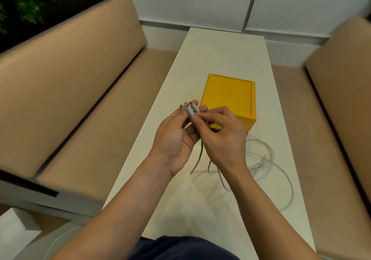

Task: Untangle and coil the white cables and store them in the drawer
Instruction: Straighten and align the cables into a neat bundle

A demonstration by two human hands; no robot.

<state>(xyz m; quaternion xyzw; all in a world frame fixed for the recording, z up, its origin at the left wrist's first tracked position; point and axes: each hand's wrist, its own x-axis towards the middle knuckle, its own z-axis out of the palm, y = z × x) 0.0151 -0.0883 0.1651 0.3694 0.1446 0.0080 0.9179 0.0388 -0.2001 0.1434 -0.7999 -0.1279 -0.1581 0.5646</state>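
Note:
Both hands are raised above the white table [220, 55], just in front of a yellow drawer box [230, 97]. My left hand [176, 137] holds a bundle of white cable plug ends [188, 109] upright between its fingers. My right hand [222, 137] pinches the same cables just below the plugs. From the hands the white cables [267, 159] hang down and spread in loose tangled loops over the table to the right. The box's front is hidden behind my right hand, so I cannot tell whether its drawer is open.
Tan cushioned benches run along the left [84, 107] and right [341, 103] of the narrow table. A white wall panel [200, 2] stands at the far end. Another thin white cord [60, 237] lies on the floor at lower left.

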